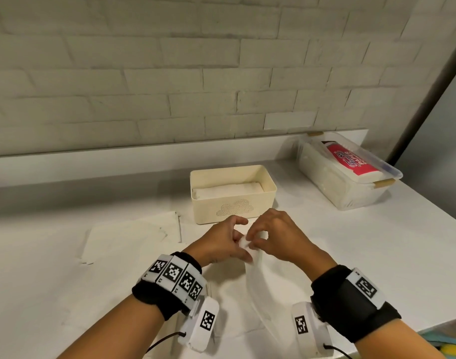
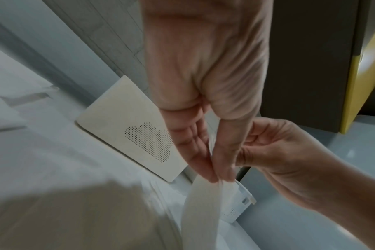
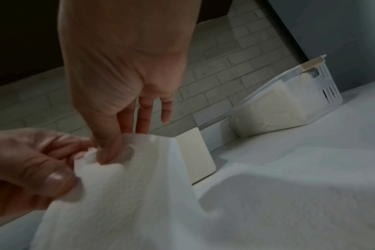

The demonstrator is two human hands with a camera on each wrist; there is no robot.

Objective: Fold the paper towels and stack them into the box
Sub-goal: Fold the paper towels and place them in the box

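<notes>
White counter (image 1: pixel 351 255): paper towel (image 1: pixel 255 283) corner pinched by left hand (image 1: pixel 221 242) and right hand (image 1: pixel 276 237); sheet hung toward wrists; box (image 1: pixel 232 200) just beyond grip.

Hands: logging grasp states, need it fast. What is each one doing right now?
Left hand: closed, pinching the top edge of the paper towel between thumb and fingers.
Right hand: closed, pinching the same edge right beside it.
</notes>
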